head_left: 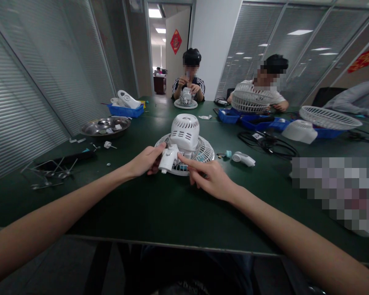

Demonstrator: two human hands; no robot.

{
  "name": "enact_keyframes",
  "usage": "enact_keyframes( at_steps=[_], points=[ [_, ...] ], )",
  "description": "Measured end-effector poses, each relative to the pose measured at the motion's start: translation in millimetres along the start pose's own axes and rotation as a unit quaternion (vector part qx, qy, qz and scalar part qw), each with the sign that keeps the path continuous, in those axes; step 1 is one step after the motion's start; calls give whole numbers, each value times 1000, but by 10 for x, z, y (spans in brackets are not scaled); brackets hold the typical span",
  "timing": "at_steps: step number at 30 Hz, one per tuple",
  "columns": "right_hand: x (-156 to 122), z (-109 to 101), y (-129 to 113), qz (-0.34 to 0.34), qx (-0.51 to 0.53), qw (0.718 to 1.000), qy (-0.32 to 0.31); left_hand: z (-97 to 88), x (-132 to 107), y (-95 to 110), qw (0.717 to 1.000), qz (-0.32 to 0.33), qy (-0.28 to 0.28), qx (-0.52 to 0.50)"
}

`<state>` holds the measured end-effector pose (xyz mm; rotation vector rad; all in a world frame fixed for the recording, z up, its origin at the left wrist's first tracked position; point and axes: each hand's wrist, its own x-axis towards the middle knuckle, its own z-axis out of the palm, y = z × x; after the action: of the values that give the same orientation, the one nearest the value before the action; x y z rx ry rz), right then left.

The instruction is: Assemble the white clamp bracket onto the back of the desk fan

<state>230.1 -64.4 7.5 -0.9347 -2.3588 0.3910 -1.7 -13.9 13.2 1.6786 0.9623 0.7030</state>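
Note:
A white fan head lies face down on the table in front of me, its slotted motor housing (185, 132) on top of the round grille (206, 148). A white neck joint (169, 159) sticks out of the housing towards me. My left hand (149, 159) grips this neck joint from the left, thumb on top and the other fingers partly hidden below. With its index finger stretched out, my right hand (211, 176) touches the joint's right side. Its other fingers are bent and apart, with nothing seen in them.
Left are a metal bowl (95, 128) with small parts, a wire stand (53, 170) and a blue bin (126, 110). Right lie a white curved part (243, 159), a teal cap (228, 154) and black cables (272, 143). Co-workers sit beyond, one behind another fan (186, 102).

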Motion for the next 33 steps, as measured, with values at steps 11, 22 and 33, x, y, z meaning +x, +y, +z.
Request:
enact_keyframes(
  at_steps=[11,22,33],
  points=[
    [32,108,-75,19,-52,998,-39,21,3,-25,997,43,32,-57],
    [15,76,-53,20,-5,999,-29,-3,-6,-11,997,75,4,9],
    [-1,-44,36,36,18,999,-15,50,10,-46,992,58,-111,-5]
  ],
)
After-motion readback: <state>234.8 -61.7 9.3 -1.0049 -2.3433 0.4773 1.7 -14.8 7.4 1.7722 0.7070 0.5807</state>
